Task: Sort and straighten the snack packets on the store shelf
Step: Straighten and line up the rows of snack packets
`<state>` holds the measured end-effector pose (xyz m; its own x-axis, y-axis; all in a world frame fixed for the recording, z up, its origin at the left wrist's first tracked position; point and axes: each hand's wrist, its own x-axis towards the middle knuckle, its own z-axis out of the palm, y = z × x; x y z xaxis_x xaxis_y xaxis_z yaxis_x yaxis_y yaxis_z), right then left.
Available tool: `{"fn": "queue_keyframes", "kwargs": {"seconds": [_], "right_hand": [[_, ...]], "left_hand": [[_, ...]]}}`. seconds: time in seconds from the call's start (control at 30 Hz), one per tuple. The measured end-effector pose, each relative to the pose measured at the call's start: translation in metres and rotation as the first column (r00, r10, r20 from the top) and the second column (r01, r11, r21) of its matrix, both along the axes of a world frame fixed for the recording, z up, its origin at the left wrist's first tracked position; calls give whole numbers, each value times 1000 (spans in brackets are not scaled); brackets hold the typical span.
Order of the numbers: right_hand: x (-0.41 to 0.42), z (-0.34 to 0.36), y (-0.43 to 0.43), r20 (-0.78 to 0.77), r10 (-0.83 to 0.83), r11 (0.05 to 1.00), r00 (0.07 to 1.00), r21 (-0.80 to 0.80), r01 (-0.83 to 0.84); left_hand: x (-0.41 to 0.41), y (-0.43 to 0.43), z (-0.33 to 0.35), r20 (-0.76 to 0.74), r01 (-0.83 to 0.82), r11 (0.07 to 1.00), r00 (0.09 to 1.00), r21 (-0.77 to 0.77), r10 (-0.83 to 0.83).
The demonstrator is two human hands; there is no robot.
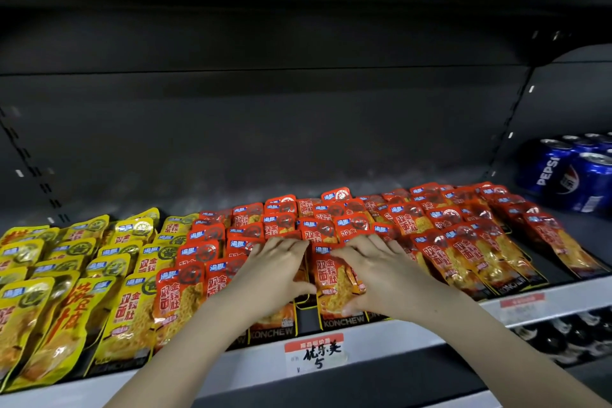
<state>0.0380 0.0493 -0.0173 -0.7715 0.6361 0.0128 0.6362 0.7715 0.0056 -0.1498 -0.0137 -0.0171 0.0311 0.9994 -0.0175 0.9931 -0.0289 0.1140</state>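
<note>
Red snack packets (410, 225) lie in overlapping rows across the middle and right of the dark shelf. Yellow snack packets (66, 275) fill the left part. My left hand (271, 272) lies flat on the red packets at the front centre, fingers straight and pointing inward. My right hand (381, 272) rests on the neighbouring red packets, fingers spread, thumb at the lower edge of one red packet (331, 282) that lies between both hands. The packets under my palms are hidden.
Blue Pepsi cans (576, 176) stand at the right end behind a shelf upright. A white price rail with a handwritten price tag (318, 354) runs along the front edge. Dark bottles (563, 335) sit on the lower shelf at right. The shelf's back part is bare.
</note>
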Motion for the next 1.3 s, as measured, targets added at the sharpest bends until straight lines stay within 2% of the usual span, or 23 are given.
{"fn": "queue_keyframes", "kwargs": {"seconds": [0.17, 0.27, 0.43, 0.57, 0.7, 0.77, 0.83, 0.93, 1.07, 1.17, 1.3], "right_hand": [[-8, -1, -4, -38, 21, 1000, 999, -2, -21], [-11, -2, -5, -72, 40, 999, 997, -16, -42], [-4, -2, -8, -98, 40, 997, 994, -63, -47], [-2, 1, -12, -77, 22, 996, 997, -80, -29], [-4, 6, -15, -95, -13, 992, 995, -125, 1], [-7, 8, -16, -131, -29, 996, 991, -92, 17], [-11, 9, -18, -170, -46, 997, 984, -64, 36], [-21, 8, -22, -221, -34, 997, 975, -73, 18], [-37, 1, -27, -200, 5, 999, 980, -49, -15], [-44, -4, -26, -183, 10, 1000, 983, 0, -10], [-44, -6, -23, -185, 17, 1000, 983, -21, -21]], "left_hand": [[0, -2, -2, 76, 7, 997, 997, 80, -13], [-1, -4, -5, 71, 24, 992, 997, 122, -33], [-7, -6, -5, 33, 57, 995, 998, 80, -60], [-26, -9, -2, 69, 26, 996, 997, 80, -31], [-34, -13, 1, 200, 12, 1000, 980, 29, -17], [-38, -13, 2, 285, 0, 1000, 959, 16, -5], [-45, -15, 4, 305, -14, 1000, 952, 11, 10], [-53, -18, 6, 224, 6, 999, 975, -37, 3], [-56, -18, 1, 80, 43, 991, 996, -123, -34], [-51, -16, -3, 60, 46, 996, 997, -77, -41], [-40, -17, -11, 66, 82, 997, 994, 10, -83]]}}
